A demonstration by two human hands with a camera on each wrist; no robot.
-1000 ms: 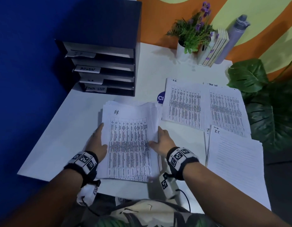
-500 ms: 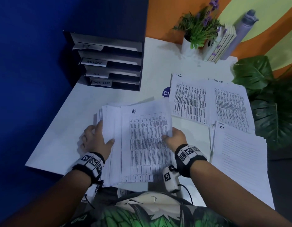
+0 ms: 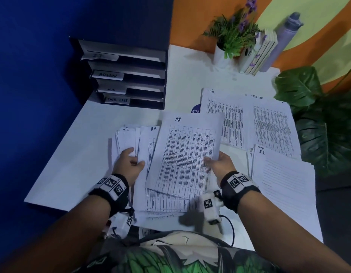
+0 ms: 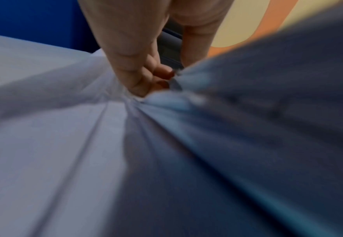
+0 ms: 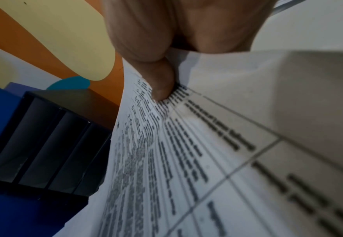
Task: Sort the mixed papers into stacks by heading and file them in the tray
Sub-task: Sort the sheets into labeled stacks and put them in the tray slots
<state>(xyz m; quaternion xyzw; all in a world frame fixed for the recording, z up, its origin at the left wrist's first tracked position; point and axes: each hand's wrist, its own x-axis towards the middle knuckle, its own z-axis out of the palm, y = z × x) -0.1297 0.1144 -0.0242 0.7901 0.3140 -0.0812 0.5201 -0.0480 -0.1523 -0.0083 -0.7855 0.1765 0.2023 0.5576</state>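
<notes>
My right hand pinches the right edge of a printed sheet headed HR, lifted and tilted over the mixed pile; in the right wrist view the thumb presses on the HR sheet. My left hand holds the mixed pile's fanned sheets at their left part, fingers curled on the paper. Sorted stacks lie to the right: an HR stack, a Task List stack and an I.T. stack. The dark filing tray stands at the table's back left, with labelled slots.
A potted lavender plant, upright books and a grey bottle stand at the back of the white table. A large-leafed plant crowds the right edge. A blue wall is on the left.
My right hand has lifted the top HR sheet off the pile and carried it to the right. My left hand has moved onto the pile, which is now fanned out.
</notes>
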